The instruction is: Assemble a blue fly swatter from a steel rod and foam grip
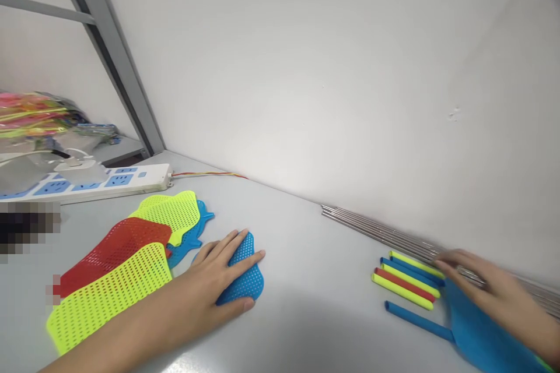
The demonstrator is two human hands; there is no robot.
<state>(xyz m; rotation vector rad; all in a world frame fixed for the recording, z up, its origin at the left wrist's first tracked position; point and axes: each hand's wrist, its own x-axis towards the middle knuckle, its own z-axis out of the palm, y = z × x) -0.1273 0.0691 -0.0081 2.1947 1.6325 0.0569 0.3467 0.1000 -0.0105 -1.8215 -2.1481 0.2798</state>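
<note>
My left hand [223, 280] lies flat with fingers spread on a blue perforated fly-swatter head [247, 285]. More swatter heads overlap left of it: a yellow-green one [118, 291] in front, a red one [126, 245], another yellow-green one [175, 215] and blue ones [188, 247] beneath. At the right, my right hand [490, 285], slightly blurred, bends its fingers together over thin metal rods [376, 230]; whatever is between the fingertips is hidden. Short plastic tubes [405, 291] in yellow-green, blue and red lie by its fingertips. Below it a blue sheet-like piece [470, 329] touches a blue tube [417, 320].
A white power strip [144, 178] with plugs stands at the back left, its red and yellow wire [210, 173] running along the wall [306, 99]. Behind the grey metal post [118, 52] lie colourful bagged items [35, 113]. A dark pixelated patch [26, 224] shows at the left edge.
</note>
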